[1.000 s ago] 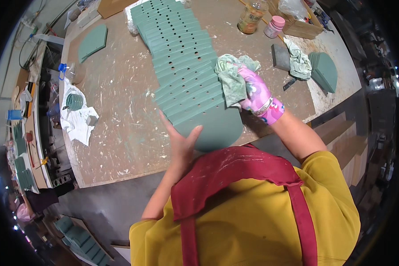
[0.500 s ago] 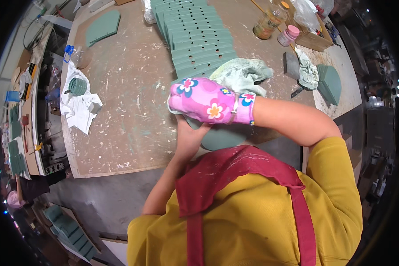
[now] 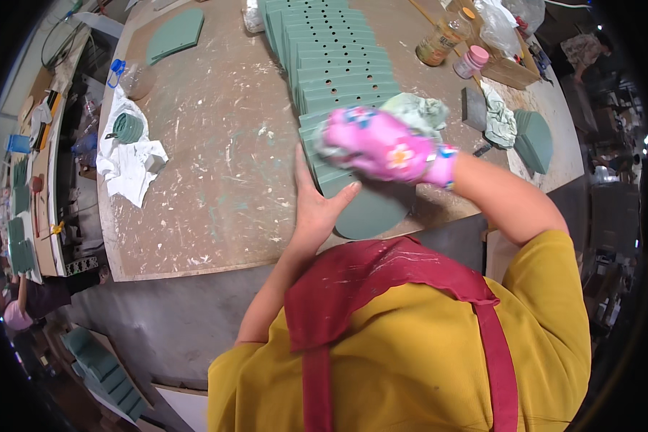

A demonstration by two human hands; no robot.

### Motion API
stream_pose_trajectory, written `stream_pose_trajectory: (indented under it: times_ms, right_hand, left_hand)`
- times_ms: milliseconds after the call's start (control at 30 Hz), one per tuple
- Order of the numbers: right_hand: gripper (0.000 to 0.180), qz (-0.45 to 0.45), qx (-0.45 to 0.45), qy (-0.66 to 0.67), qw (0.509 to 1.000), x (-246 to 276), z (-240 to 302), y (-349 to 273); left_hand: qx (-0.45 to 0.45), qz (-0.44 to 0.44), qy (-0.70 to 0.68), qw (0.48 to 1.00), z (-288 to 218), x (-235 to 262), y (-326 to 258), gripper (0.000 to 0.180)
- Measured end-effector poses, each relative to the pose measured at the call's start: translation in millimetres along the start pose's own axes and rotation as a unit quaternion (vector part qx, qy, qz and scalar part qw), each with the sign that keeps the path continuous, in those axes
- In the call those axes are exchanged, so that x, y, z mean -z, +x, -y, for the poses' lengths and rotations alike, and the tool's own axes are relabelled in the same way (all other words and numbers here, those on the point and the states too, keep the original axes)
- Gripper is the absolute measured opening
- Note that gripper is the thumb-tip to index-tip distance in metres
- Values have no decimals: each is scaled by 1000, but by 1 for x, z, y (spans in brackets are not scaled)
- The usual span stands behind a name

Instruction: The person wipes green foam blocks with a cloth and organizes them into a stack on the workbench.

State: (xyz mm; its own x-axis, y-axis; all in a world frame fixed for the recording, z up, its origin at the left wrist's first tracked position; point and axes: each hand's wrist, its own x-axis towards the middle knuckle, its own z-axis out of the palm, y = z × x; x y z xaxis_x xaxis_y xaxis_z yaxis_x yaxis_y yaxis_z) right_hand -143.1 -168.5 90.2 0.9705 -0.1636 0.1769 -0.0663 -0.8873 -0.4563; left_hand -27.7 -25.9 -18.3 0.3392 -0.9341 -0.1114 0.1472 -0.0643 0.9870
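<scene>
Bracing left hand [image 3: 317, 205]: our open palm lies flat against the tile row's [image 3: 338, 79] left edge, gripping nothing.
Right hand [image 3: 381, 144]: gloved, over the nearest tiles; grip unclear, rag [image 3: 417, 111] just behind.
Table [image 3: 216, 173]: bare left of the row; near edge close.

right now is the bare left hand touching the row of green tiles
Touching. The head view shows the left hand lying flat against the left edge of the overlapping green tiles, thumb resting on the nearest one, with no gap visible.
</scene>
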Motion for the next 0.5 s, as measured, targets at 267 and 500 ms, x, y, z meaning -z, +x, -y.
stream_pose_trajectory:
  times_ms: [267, 500]
  right_hand:
    - [27, -85, -192, -26, 977, 65, -5, -66]
    - [37, -5, -104, -129, 986, 18, -12, -78]
  left_hand:
    - [36, 23, -75, 996, -19, 0, -5, 107]
    - [38, 34, -111, 993, -31, -8, -2, 105]
